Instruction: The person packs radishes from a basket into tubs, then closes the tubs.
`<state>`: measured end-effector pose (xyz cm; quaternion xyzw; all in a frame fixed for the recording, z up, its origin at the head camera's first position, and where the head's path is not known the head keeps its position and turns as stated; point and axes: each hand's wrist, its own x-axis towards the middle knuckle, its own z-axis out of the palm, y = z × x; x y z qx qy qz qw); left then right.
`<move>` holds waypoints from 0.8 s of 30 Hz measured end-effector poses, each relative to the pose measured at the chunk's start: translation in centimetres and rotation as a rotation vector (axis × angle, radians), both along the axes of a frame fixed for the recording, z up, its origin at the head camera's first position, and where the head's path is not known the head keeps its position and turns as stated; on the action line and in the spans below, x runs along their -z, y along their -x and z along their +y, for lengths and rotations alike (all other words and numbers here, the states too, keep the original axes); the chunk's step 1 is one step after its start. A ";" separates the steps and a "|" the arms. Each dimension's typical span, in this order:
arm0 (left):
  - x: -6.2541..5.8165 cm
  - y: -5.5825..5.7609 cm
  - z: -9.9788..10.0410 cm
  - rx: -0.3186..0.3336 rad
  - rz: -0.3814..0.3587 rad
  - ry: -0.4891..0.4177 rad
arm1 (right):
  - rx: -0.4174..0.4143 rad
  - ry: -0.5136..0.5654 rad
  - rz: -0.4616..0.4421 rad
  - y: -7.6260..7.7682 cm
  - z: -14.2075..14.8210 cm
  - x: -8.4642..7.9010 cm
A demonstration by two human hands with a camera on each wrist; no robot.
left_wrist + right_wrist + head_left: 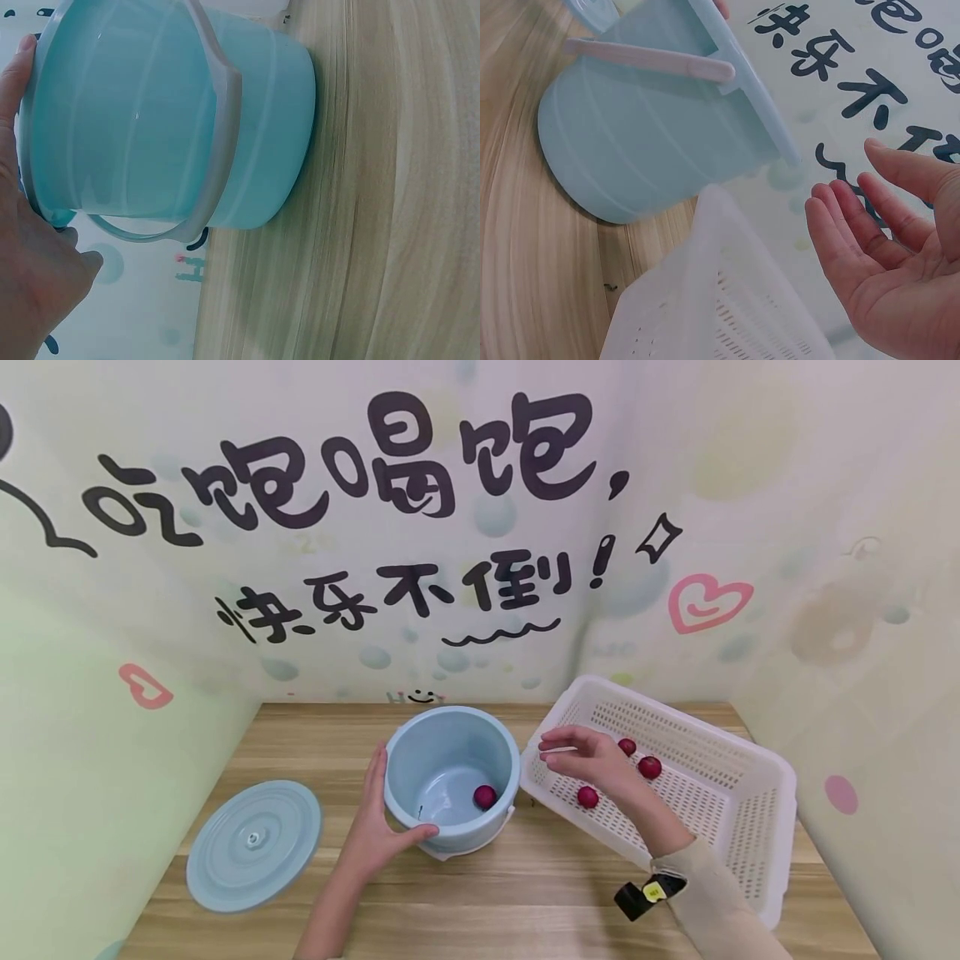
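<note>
A light blue bucket (450,752) stands upright on the table, one small round dark red thing (485,797) lying on its bottom inside. My left hand (378,831) holds the bucket's rim from the left, thumb along the front edge; the left wrist view shows that hand (37,262) at the rim too. Above the left end of a white perforated basket (697,802) hovers my right hand (592,760), with nothing in it. Its fingers are relaxed and apart in the right wrist view. Several similar red rounds (649,767) lie in the basket.
A round blue lid (253,843) lies flat on the wooden table (517,910), left of the bucket. The bucket's pale handle (225,127) hangs down its side. A wall (480,668) with large black writing stands behind the table.
</note>
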<state>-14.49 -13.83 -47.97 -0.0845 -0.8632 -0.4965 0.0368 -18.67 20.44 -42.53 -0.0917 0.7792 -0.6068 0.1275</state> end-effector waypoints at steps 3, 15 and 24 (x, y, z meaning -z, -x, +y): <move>0.0 0.0 -0.1 0.000 -0.013 -0.001 | 0.017 0.004 -0.010 -0.1 0.4 0.0; 0.1 0.0 -0.2 -0.005 -0.024 0.010 | 0.040 0.035 -0.013 -0.2 2.0 0.8; 0.1 -0.1 -0.2 -0.003 -0.031 0.008 | 0.054 0.056 -0.032 0.0 3.0 2.0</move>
